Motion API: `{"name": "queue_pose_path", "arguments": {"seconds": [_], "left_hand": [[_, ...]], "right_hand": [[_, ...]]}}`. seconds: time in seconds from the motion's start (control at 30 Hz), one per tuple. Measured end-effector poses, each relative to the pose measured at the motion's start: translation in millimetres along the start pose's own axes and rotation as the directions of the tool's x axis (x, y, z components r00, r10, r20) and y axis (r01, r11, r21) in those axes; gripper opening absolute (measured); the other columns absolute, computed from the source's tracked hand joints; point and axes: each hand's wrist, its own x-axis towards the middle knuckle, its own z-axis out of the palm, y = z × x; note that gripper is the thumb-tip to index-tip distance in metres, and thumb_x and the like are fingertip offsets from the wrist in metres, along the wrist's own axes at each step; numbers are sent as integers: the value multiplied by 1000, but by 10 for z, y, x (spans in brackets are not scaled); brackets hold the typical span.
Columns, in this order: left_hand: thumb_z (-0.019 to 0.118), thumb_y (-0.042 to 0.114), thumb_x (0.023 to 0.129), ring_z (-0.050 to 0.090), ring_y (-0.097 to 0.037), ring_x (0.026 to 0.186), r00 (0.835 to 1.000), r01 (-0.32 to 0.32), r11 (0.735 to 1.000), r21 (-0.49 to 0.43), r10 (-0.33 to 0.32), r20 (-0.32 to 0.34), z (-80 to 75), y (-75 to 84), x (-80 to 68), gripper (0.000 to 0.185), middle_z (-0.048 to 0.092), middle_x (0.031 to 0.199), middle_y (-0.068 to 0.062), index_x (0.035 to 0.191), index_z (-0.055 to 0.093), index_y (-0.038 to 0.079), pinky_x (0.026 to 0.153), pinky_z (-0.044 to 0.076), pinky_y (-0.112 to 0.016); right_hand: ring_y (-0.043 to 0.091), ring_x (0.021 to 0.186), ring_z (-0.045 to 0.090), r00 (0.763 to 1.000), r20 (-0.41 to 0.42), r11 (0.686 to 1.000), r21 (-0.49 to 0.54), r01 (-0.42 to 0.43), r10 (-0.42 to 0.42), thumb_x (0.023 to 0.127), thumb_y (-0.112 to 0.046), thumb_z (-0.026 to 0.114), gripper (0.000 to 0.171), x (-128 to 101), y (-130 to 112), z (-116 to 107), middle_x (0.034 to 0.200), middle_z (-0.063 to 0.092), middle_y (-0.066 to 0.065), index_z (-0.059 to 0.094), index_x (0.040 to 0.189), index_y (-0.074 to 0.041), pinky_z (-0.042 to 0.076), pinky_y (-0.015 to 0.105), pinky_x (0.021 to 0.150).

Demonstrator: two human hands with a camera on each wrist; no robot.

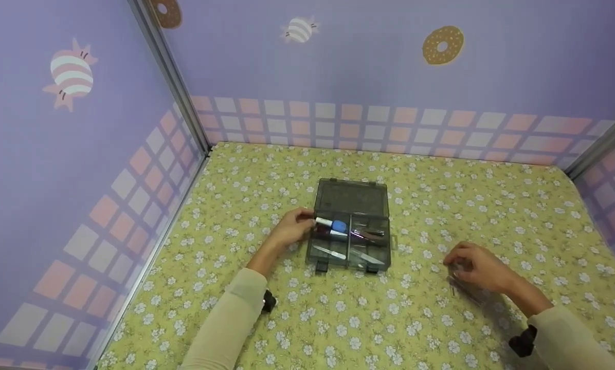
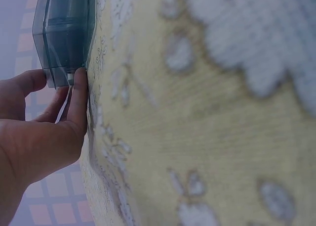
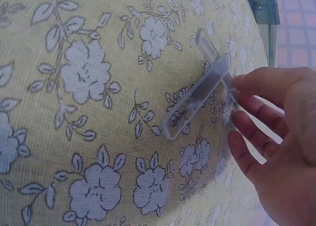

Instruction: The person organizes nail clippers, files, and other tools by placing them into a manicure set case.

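One smoky box with its lid open is sitting at frame centre in the head view; four compartments are showing, holding small tools, among them a blue-capped one. One clear strip is lying at lower right. A yellow flowered cloth is covering the bench; purple walls with sweets and doughnuts are enclosing it. The left hand is touching the box's left edge, fingers extended. The right hand is pinching the strip's end.

Tablecloth blurs close up (organizer box cut off).
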Motion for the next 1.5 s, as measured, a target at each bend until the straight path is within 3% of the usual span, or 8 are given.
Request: {"name": "queue_pose_path", "arguments": {"seconds": [0.17, 0.47, 0.7, 0.87, 1.07, 1.5], "left_hand": [[59, 14, 109, 64, -27, 119, 1000, 11, 1000, -26, -11, 0, 8, -5, 7, 41, 64, 134, -16, 148, 56, 2, 91, 55, -38], [59, 13, 109, 65, -25, 117, 1000, 18, 1000, -24, -18, -9, 13, 11, 7, 40, 65, 132, -15, 147, 56, 1, 93, 55, -37], [59, 12, 108, 65, -23, 108, 1000, 7, 999, -43, -8, -7, 17, 20, 18, 39, 67, 128, -16, 145, 57, -1, 82, 54, -33], [60, 11, 108, 65, -21, 104, 1000, 13, 999, -46, -14, -15, 28, 11, 8, 38, 68, 125, -17, 144, 58, 0, 81, 54, -32], [59, 13, 108, 65, -21, 102, 1000, 9, 1000, -30, -10, -20, 18, 4, 11, 37, 68, 124, -16, 143, 59, 1, 81, 54, -33], [60, 15, 108, 65, -24, 110, 1000, 9, 1000, -11, -9, -15, 11, 11, 13, 39, 67, 128, -15, 144, 59, 1, 86, 55, -36]], "right_hand": [[23, 87, 55, 1000, 9, 1000, -16, 27, -26, 95, 8, 73, 28, -24, 29, 7, 115, 61, 10, 71, 119, -5, 47, 29, 70], [14, 82, 53, 999, 21, 999, 10, -37, 37, 97, -1, 75, 15, 3, 40, -27, 104, 60, 8, 69, 110, -6, 48, 29, 68], [14, 75, 55, 996, 49, 992, 97, -75, 70, 99, -3, 74, 9, 24, 29, -46, 96, 61, 8, 67, 103, -4, 48, 29, 63], [14, 72, 56, 993, 95, 985, 154, -80, 66, 100, 0, 70, 6, 44, 7, -37, 92, 63, 8, 65, 100, -2, 48, 29, 61], [15, 74, 57, 991, 112, 985, 146, -86, 70, 102, 1, 68, 5, 82, -29, -20, 92, 64, 10, 65, 104, -3, 49, 29, 62], [17, 83, 66, 996, 4, 992, 88, -88, 88, 104, -5, 68, 4, 237, -143, 51, 95, 70, 5, 71, 106, -5, 55, 30, 70]]}}
